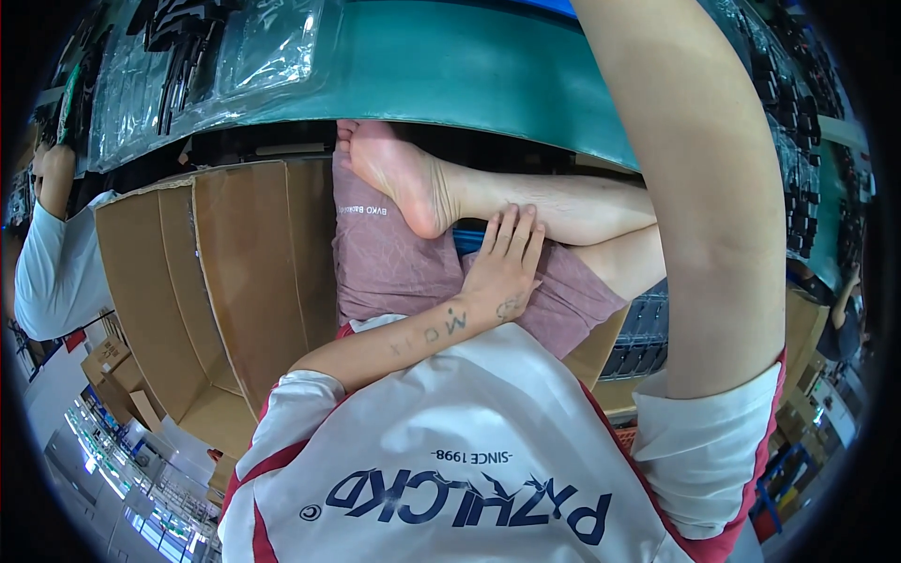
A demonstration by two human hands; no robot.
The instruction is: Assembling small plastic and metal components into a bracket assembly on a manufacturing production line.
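Observation:
My left hand point(504, 266) lies flat on my crossed bare shin point(563, 211), fingers stretched out and holding nothing. The leg rests over my mauve shorts point(385, 258), its bare foot point(399, 178) pointing toward the table's underside. My right arm point(709, 188) reaches up past the top of the head view, so the right hand is out of sight, along with anything it may touch. The nearest work surface is a green-covered table point(450, 70) running across the top.
Clear plastic trays point(267, 52) and black plastic parts point(183, 47) lie at the table's far left. An open cardboard box point(249, 281) stands left of my lap. Beyond it, a co-worker's sleeved arm point(56, 263) shows. Stacked black trays point(643, 333) sit beneath my right arm.

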